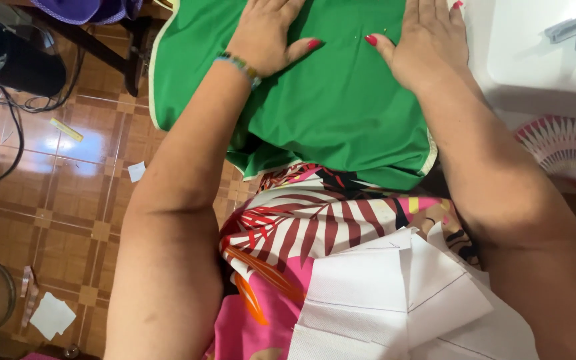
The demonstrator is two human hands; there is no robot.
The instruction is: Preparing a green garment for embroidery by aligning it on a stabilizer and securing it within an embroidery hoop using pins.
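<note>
Green fabric (331,100) fills the upper middle of the frame, smooth and matte, with a pale piped edge curving down its left side and a fold hanging at its lower edge. Your left hand (268,33) lies flat on it, palm down, fingers spread and gripping nothing, thumb pointing right; a beaded bracelet (238,67) circles that wrist. Your right hand (428,43) rests just beside it at upper right, likewise open and pressed flat on the cloth, holding nothing. The thumbs are near each other but apart.

Below, across your lap, is a slick printed garment (301,227) in pink, white and dark red leaf shapes. White paper pieces (381,293) with thin ruled lines overlap at lower centre. A pleated fan (568,147) shows at the right edge. Paper scraps (51,315) lie on the glossy brown tiled floor (68,187) at lower left.
</note>
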